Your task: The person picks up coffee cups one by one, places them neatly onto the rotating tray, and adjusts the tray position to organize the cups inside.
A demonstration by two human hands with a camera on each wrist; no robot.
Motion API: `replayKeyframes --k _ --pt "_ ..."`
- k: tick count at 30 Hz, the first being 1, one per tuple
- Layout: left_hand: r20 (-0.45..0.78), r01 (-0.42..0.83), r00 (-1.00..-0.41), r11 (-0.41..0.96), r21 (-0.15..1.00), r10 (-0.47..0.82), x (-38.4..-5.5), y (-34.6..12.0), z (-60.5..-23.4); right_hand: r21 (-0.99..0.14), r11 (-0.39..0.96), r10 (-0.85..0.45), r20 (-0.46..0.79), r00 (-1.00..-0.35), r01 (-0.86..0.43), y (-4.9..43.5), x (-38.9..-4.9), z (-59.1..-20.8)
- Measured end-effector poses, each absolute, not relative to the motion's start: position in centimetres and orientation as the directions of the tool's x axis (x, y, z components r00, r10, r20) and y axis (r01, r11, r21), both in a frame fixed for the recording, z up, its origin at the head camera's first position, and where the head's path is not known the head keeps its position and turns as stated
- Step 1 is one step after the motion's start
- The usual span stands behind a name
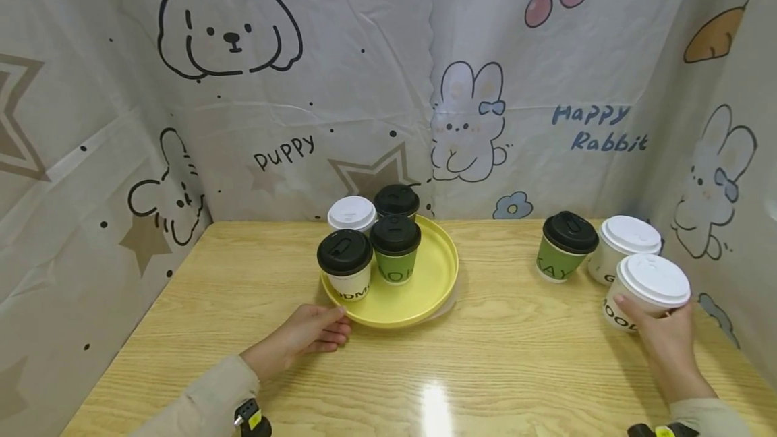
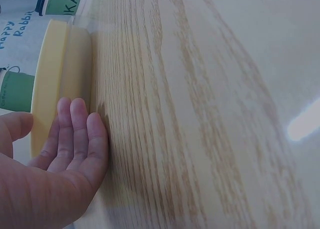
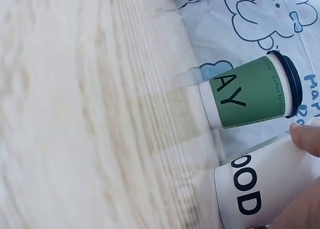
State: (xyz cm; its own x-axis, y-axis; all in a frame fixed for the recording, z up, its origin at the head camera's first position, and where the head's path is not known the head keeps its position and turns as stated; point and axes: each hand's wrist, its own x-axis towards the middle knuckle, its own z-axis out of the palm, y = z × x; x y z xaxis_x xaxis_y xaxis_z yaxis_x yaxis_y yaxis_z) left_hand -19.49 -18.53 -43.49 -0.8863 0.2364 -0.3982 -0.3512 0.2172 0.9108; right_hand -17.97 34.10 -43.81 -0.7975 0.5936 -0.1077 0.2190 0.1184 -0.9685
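My left hand (image 1: 315, 330) is at the near left edge of a round yellow tray (image 1: 434, 275), pinching its rim with the thumb on the inner side and fingers outside; the left wrist view shows this hand (image 2: 55, 174) close up. Standing on the tray are a white paper cup with black lid (image 1: 344, 263), a green cup with black lid (image 1: 396, 249), a white-lidded cup (image 1: 352, 213) and another black-lidded cup (image 1: 396, 201), partly hidden. At the right, my right hand (image 1: 666, 339) grips an upright white paper cup with white lid (image 1: 651, 282). Whether its base touches the table cannot be told.
Beside the gripped cup stand a green cup with black lid (image 1: 566, 246) and a white cup with white lid (image 1: 625, 246), partly hidden. A printed curtain (image 1: 376, 86) rises behind the wooden table (image 1: 485, 369) and along both sides.
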Motion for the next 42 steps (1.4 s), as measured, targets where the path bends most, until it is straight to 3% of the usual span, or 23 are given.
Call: replayKeyframes --k 20,27,32,37,42 --pt "-0.399 -0.352 -0.885 0.217 0.91 0.239 -19.5 -18.6 -43.6 -0.972 0.089 0.634 -0.112 -0.765 0.216 33.6 -17.7 -43.5" --pt "-0.402 -0.357 -0.884 0.214 0.909 0.236 -19.6 -18.6 -43.6 -0.966 0.199 0.602 -0.011 -0.798 0.164 31.4 -16.7 -41.2" --pt "-0.394 -0.348 -0.885 0.211 0.913 0.247 -19.6 -18.6 -43.6 -0.96 0.28 0.51 0.13 -0.85 0.02 28.2 -16.3 -39.2" --pt "-0.394 -0.348 -0.886 0.211 0.913 0.243 -19.6 -18.5 -43.6 -0.961 0.207 0.341 0.248 -0.907 -0.186 24.3 -16.5 -38.2" --pt "-0.395 -0.349 -0.888 0.216 0.912 0.235 -19.6 -18.5 -43.6 -0.947 0.249 0.195 0.256 -0.947 -0.205 20.0 -17.3 -37.8"
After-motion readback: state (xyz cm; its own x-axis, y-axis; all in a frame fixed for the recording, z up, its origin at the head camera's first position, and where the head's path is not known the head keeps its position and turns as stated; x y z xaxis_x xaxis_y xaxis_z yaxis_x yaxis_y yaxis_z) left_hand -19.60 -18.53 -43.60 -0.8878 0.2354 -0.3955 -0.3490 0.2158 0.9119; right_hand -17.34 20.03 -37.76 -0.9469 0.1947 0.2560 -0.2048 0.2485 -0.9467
